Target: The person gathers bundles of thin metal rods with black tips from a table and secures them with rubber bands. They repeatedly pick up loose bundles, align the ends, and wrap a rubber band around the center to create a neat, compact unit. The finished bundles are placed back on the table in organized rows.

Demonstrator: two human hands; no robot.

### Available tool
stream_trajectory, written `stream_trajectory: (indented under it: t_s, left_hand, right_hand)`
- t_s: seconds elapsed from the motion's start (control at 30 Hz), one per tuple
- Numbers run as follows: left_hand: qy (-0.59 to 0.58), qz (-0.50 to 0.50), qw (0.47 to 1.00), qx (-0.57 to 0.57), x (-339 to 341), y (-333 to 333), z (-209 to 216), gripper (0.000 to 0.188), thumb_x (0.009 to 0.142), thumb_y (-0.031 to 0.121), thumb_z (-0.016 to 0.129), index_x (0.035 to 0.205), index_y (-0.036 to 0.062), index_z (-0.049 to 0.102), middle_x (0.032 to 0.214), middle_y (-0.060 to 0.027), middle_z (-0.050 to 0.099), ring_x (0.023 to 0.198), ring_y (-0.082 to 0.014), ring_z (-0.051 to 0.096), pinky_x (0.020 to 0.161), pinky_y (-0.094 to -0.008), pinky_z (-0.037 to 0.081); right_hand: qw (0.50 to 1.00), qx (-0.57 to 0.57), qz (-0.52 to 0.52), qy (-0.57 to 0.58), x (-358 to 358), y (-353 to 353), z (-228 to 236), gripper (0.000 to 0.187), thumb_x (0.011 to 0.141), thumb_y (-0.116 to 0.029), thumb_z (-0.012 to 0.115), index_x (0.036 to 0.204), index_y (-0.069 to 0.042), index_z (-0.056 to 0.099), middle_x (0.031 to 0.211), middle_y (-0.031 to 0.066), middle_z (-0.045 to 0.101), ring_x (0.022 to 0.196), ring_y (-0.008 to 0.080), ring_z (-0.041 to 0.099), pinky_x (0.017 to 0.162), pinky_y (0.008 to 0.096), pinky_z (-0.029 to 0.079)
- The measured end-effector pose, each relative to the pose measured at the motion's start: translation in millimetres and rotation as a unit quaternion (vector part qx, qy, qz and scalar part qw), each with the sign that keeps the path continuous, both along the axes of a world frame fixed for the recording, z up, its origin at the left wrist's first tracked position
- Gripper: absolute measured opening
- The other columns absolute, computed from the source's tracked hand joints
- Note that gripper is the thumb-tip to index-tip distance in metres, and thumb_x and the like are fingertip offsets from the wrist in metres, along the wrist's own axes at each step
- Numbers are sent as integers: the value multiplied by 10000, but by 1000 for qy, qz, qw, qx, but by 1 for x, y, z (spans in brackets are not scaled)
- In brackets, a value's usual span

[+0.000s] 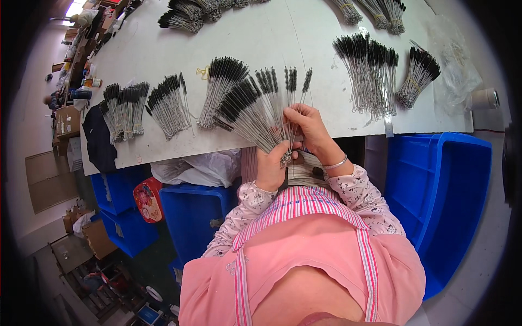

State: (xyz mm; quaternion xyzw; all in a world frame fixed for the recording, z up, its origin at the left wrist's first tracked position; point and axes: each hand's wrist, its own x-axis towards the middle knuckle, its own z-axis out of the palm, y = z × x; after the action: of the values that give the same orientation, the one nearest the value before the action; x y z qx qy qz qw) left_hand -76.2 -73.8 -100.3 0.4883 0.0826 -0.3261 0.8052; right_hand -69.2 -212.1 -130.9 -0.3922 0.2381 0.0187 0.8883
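Left hand (pixel 272 165) closed round wire ends of fanned brushes (pixel 242 106), over near edge of desk (pixel 261 46); right hand (pixel 311 127) pinching some. Blue bin (pixel 473 187) below right. Apron (pixel 299 196) lettering blurred.

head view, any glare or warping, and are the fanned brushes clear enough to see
In the head view, the corners go black and the right-hand blue bin curves toward the rim; in the head view, the bright patch at upper left is washed out; also there, the fanned brushes look fairly clear, while the lower-left clutter is dim and hard to make out.
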Motion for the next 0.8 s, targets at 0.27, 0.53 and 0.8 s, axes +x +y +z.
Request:
stream_trajectory:
  t_s: [0.27, 0.53, 0.8]
  left_hand:
    - [-32, -27, 999, 9, -2, 3, -7, 302, 896, 13, 523, 1197, 6, 494, 1019, -108, 620, 812, -180, 636, 604, -273, 507]
    - [-41, -63, 997, 7, 1, 6, -5, 243, 938, 82, 521, 1173, 23, 497, 1022, -90, 611, 798, -171, 635, 581, -266, 496]
    - [-57, -54, 997, 6, 4, 6, -5, 402, 929, 59, 525, 1307, 43, 390, 1082, -89, 589, 811, -176, 638, 571, -270, 503]
  right_hand:
    - [999, 8, 31, 4, 0, 4, 7, 242, 845, -216, 695, 950, -18, 602, 775, 29, 626, 665, 107, 606, 573, 240, 491]
    - [999, 33, 9, -13, 2, 5, 15, 258, 850, -166, 670, 1030, 5, 598, 840, 73, 651, 703, 142, 634, 637, 273, 531]
    - [997, 79, -4, -17, 2, 2, 16, 250, 861, -160, 645, 1006, 42, 613, 848, 115, 669, 697, 167, 652, 572, 294, 538]
